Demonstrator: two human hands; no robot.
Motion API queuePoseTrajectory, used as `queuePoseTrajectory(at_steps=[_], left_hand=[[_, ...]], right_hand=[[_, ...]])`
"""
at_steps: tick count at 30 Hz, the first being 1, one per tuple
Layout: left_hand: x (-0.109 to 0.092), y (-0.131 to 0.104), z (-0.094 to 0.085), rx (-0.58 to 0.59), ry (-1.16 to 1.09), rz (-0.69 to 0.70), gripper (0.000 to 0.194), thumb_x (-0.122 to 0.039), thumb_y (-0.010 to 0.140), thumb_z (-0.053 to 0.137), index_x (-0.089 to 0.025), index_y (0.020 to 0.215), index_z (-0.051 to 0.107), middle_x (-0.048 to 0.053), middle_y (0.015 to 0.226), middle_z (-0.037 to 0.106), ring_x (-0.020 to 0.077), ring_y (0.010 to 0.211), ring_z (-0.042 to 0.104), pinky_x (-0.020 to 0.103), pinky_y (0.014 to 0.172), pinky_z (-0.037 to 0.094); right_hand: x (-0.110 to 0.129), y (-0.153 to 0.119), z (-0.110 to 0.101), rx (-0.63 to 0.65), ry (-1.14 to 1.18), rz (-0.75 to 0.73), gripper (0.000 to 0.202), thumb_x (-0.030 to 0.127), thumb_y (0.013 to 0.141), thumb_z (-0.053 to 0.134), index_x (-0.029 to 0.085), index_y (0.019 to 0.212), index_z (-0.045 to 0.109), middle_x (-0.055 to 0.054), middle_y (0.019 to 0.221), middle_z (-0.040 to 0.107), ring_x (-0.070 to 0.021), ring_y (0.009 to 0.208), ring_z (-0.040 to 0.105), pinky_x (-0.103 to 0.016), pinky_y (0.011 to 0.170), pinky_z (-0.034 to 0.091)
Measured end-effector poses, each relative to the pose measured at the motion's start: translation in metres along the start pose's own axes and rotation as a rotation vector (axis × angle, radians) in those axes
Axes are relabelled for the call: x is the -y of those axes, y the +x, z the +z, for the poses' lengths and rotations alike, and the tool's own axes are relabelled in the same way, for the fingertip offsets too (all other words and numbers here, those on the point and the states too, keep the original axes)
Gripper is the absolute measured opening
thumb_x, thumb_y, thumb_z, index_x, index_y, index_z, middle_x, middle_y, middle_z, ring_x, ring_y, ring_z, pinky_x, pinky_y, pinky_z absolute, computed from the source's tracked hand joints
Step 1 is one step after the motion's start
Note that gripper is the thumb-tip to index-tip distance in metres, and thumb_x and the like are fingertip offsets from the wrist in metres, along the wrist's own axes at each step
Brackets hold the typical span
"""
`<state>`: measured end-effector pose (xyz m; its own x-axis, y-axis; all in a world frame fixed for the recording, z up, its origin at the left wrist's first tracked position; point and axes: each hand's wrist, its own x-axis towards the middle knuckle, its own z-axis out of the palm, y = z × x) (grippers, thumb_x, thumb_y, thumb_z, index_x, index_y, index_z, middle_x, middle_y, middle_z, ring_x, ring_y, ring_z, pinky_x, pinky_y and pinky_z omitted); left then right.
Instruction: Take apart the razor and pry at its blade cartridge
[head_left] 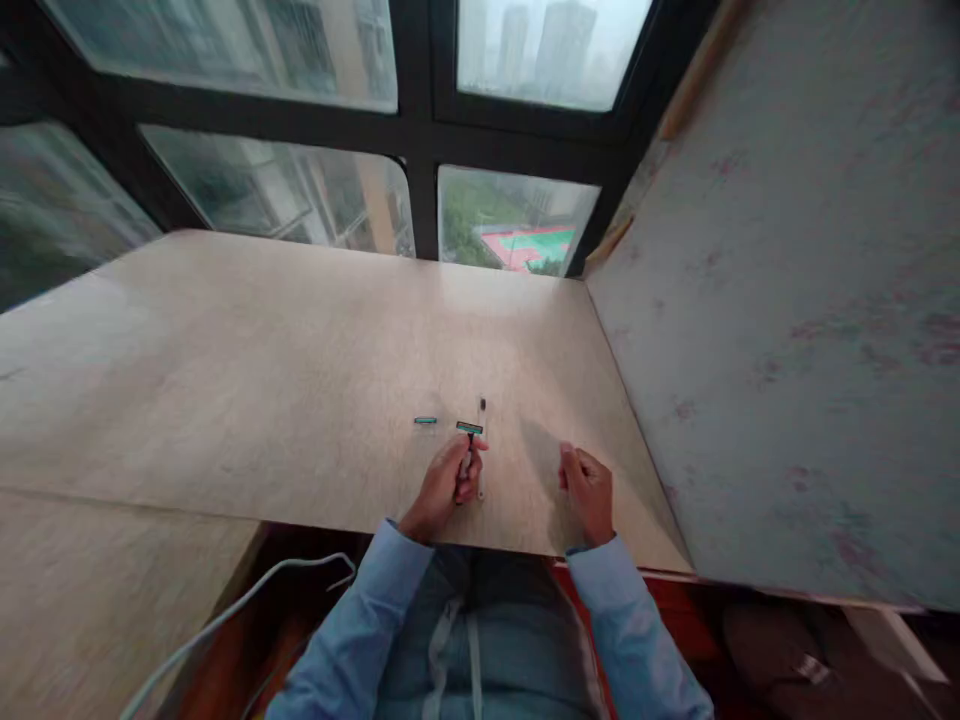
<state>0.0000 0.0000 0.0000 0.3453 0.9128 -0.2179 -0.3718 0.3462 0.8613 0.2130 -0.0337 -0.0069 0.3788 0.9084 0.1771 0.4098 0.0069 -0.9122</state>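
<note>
A razor with a dark handle and a teal-striped head [470, 428] is held upright in my left hand [448, 478], fingers closed round the handle. Behind that hand lies a slim toothbrush [482, 405]; its dark bristled end shows beyond the razor, and its middle is hidden by my fingers. Left of the razor a loose teal razor cartridge [425, 420] rests on the table, apart from the hand. My right hand [587, 488] is curled into a fist at the right, over the tabletop. Nothing sticks out of it, and its inside is hidden.
The pale wood-look tabletop [300, 360] reaches to dark-framed windows [424, 150] at the back. A flower-patterned wall panel [787, 350] bounds it on the right. A white cable [247, 595] hangs near the front left edge, beside a second surface [112, 590].
</note>
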Motion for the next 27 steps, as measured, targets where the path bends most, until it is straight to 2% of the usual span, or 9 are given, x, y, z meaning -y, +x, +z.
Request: queuePoseTrajectory(at_steps=[3, 5, 8, 14, 19, 27], left_hand=[[-0.001, -0.002, 0.002, -0.015, 0.062, -0.007, 0.046, -0.059, 0.089, 0.052, -0.016, 0.103, 0.057, -0.006, 0.063, 0.050, 0.0042, 0.036, 0.037, 0.017, 0.033, 0.027], [-0.001, -0.003, 0.003, -0.017, 0.095, -0.003, 0.045, -0.059, 0.089, 0.052, -0.016, 0.101, 0.057, -0.006, 0.063, 0.052, 0.0050, 0.036, 0.040, 0.018, 0.033, 0.029], [0.001, -0.004, 0.004, -0.011, 0.132, 0.013, 0.042, -0.059, 0.089, 0.052, -0.017, 0.090, 0.054, -0.006, 0.061, 0.052, 0.0054, 0.035, 0.041, 0.018, 0.033, 0.032], [0.004, -0.006, 0.006, -0.036, 0.203, 0.031, 0.042, -0.059, 0.091, 0.049, -0.017, 0.083, 0.053, -0.006, 0.058, 0.050, 0.0055, 0.034, 0.040, 0.018, 0.032, 0.032], [0.004, -0.007, 0.007, -0.046, 0.214, 0.038, 0.042, -0.059, 0.090, 0.051, -0.018, 0.080, 0.051, -0.006, 0.058, 0.051, 0.0055, 0.035, 0.040, 0.018, 0.032, 0.032], [0.001, -0.007, 0.007, -0.068, 0.209, 0.042, 0.041, -0.058, 0.089, 0.053, -0.018, 0.080, 0.050, -0.007, 0.059, 0.050, 0.0034, 0.035, 0.036, 0.017, 0.032, 0.026]], right_hand=[[0.017, -0.004, 0.020, 0.101, 0.047, -0.142, 0.033, 0.044, 0.093, 0.057, 0.018, 0.072, 0.060, 0.001, 0.063, 0.057, -0.0143, 0.058, 0.053, -0.027, 0.056, 0.042], [0.028, -0.002, 0.034, 0.169, 0.078, -0.261, 0.021, 0.039, 0.090, 0.063, 0.018, 0.093, 0.064, -0.001, 0.078, 0.063, -0.0157, 0.068, 0.058, -0.028, 0.063, 0.047], [0.040, 0.006, 0.052, 0.243, 0.077, -0.430, 0.024, 0.034, 0.090, 0.065, 0.021, 0.111, 0.064, -0.005, 0.093, 0.063, -0.0166, 0.076, 0.059, -0.030, 0.068, 0.050], [0.044, 0.018, 0.067, 0.314, 0.041, -0.577, 0.017, 0.028, 0.094, 0.061, 0.022, 0.107, 0.071, -0.008, 0.097, 0.066, -0.0199, 0.088, 0.064, -0.032, 0.073, 0.054], [0.038, 0.018, 0.067, 0.272, 0.048, -0.602, 0.019, 0.027, 0.095, 0.062, 0.023, 0.109, 0.074, -0.007, 0.095, 0.071, -0.0200, 0.086, 0.067, -0.034, 0.075, 0.056], [0.031, 0.016, 0.066, 0.255, -0.004, -0.620, 0.025, 0.030, 0.099, 0.054, 0.024, 0.114, 0.074, -0.008, 0.098, 0.074, -0.0195, 0.089, 0.070, -0.033, 0.076, 0.058]])
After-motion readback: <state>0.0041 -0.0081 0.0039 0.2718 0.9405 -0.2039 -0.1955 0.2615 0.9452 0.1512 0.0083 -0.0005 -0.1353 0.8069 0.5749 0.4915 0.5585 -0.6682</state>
